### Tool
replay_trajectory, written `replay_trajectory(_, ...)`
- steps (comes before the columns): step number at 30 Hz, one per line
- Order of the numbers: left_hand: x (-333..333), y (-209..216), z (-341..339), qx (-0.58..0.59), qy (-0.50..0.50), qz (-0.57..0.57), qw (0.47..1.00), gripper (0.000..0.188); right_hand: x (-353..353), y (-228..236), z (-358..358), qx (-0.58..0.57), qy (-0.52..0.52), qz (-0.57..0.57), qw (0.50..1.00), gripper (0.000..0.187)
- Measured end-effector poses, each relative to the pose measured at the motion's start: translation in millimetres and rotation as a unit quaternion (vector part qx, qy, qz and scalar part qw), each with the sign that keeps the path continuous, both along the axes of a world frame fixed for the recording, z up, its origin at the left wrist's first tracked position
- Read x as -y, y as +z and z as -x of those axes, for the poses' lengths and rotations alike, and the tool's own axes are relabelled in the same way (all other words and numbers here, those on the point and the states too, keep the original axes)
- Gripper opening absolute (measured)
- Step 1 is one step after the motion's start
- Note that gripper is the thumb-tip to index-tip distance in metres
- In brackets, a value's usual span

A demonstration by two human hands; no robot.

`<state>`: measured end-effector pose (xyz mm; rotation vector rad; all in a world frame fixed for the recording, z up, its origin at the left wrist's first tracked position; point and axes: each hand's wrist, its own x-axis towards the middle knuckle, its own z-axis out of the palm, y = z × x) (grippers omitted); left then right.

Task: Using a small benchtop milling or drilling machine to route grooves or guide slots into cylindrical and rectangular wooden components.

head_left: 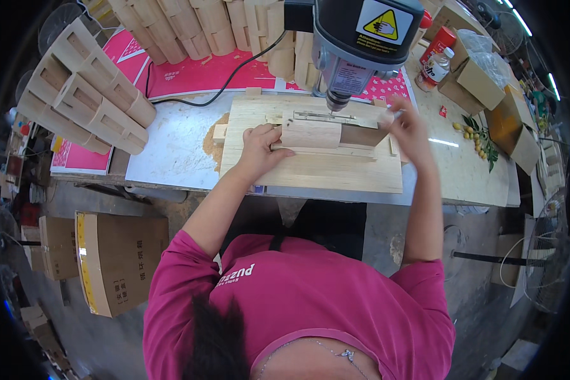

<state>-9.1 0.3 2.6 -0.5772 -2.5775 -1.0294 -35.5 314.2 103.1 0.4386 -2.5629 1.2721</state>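
Note:
A pale, rounded wooden piece [310, 134] lies lengthwise in a wooden jig [335, 177] on the bench, with a brown flat-sided section [358, 135] at its right. My left hand [258, 149] is closed round the left end of the piece, thumb along the near side. Beyond the right end, my right hand [410, 133] has its fingers curled around something small and pale, too blurred to name. Above the far side of the jig hangs the drill press [361, 44], its chuck [337, 100] just behind the wooden piece.
Slotted wooden pieces [101, 95] are stacked at the left, and more wooden pieces [209, 25] stand along the back. A black cable [234, 66] crosses the bench. At right are a bottle [435, 68], a cardboard box [472, 82] and a leafy sprig with small fruit [478, 140]. Sawdust [215, 142] lies beside the jig.

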Motion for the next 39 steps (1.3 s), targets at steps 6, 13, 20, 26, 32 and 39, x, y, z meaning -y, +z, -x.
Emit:
replay_trajectory(6,-6,0,-2,-0.025,0.006,0.02,0.999,0.043,31,132,48,-0.156,-0.101,0.123,0.975,0.03)
replay_trajectory(13,-10,4,-5,-0.026,0.01,0.032,0.999,0.043,28,138,46,-0.168,-0.056,0.013,0.984,0.021)
replay_trajectory(20,-6,1,-4,-0.023,0.012,0.036,0.999,0.043,45,125,-6,-0.189,-0.053,0.042,0.98,0.022)
replay_trajectory(26,-6,8,-8,-0.021,0.029,-0.001,0.999,0.033,40,139,17,-0.238,-0.1,-0.063,0.964,0.028)
replay_trajectory(32,-5,3,-6,-0.003,0.017,-0.014,1.0,0.034,45,140,14,-0.151,-0.123,0.003,0.981,0.031)
replay_trajectory(39,-1,-1,-5,0.005,0.013,0.007,1.0,0.046,42,129,3,-0.203,-0.064,0.01,0.977,0.025)
